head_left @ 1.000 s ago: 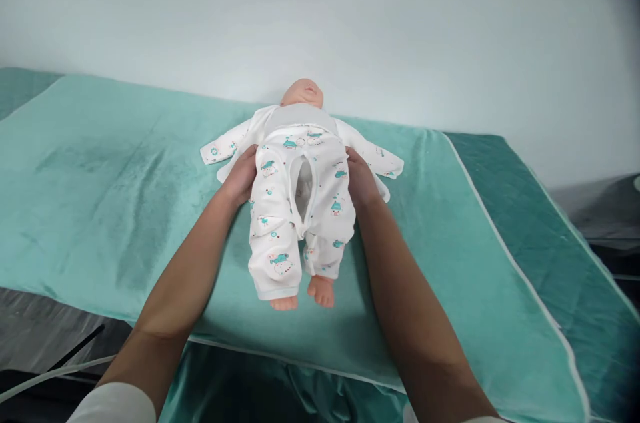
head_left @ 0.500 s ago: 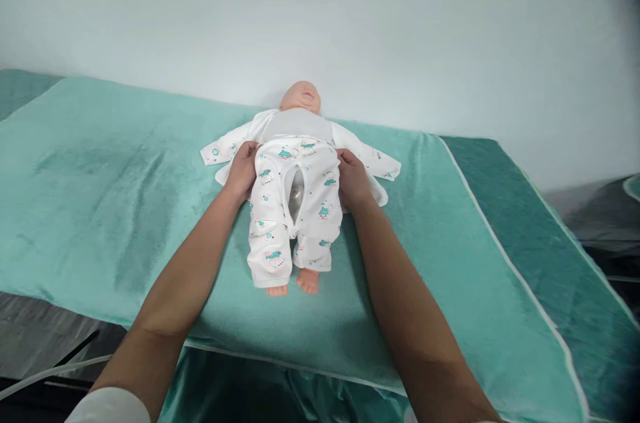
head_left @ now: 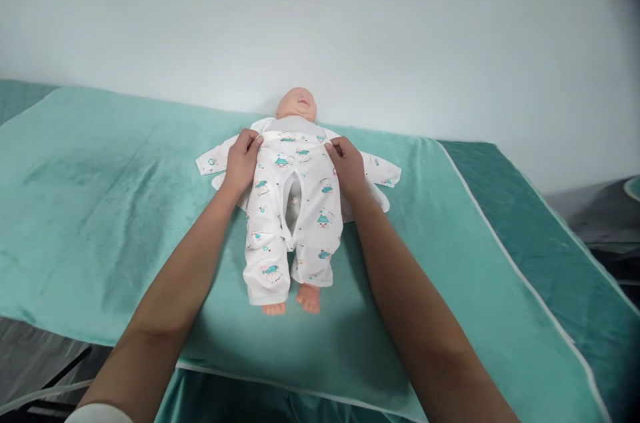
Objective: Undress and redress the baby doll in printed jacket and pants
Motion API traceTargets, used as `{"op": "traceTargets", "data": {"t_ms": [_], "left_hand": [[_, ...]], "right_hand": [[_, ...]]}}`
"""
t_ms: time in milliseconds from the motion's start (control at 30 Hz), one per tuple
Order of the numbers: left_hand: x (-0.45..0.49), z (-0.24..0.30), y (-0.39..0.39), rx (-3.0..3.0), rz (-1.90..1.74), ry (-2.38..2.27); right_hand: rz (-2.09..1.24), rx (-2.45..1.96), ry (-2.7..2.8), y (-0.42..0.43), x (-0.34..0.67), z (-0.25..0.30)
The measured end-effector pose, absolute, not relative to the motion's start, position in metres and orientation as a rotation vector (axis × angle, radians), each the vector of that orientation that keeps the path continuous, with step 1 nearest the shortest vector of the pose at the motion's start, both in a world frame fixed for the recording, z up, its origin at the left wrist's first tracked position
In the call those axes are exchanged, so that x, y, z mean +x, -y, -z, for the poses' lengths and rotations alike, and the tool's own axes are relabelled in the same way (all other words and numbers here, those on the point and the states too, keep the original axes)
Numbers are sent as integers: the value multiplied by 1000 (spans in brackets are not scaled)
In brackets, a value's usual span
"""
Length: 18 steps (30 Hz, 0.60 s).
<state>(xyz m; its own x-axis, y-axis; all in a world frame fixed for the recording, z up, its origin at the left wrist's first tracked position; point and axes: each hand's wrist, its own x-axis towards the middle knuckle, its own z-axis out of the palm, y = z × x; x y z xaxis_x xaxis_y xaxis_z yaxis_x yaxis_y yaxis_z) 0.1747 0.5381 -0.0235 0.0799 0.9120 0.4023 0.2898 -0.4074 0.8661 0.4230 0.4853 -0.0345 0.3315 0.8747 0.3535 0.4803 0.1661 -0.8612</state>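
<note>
Left hand (head_left: 243, 159) and right hand (head_left: 347, 164) each pinch white, teal-printed fabric trousers (head_left: 313, 186) at the waist; smooth pink baby doll (head_left: 297, 105) wearing them, supine on mint-green plush cloth (head_left: 125, 229).

The trousers (head_left: 323, 199) cover the legs of the doll (head_left: 296, 105), so only the front of its feet (head_left: 309, 298) can be seen. Most fingertips of the left hand (head_left: 243, 157) and the right hand (head_left: 349, 166) are hidden. The jacket (head_left: 383, 171) is partly covered. The bottom edge cuts off the white sleeve (head_left: 100, 414). Dark things (head_left: 617, 263) at the right edge are too unclear to name.
</note>
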Motion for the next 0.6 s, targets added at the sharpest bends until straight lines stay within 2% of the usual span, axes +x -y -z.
{"op": "traceTargets", "data": {"t_ms": [133, 333, 467, 600], "left_hand": [[182, 20, -551, 1714, -1300, -1294], [180, 11, -563, 2145, -1164, -1073], [175, 3, -570, 2230, -954, -1032], [179, 0, -577, 2184, -943, -1109]], "right_hand": [[-521, -1533, 1268, -502, 426, 34], [-289, -1290, 1505, -505, 427, 32], [-450, -1190, 1682, -513, 435, 28], [-491, -1247, 1662, -523, 437, 26]]}}
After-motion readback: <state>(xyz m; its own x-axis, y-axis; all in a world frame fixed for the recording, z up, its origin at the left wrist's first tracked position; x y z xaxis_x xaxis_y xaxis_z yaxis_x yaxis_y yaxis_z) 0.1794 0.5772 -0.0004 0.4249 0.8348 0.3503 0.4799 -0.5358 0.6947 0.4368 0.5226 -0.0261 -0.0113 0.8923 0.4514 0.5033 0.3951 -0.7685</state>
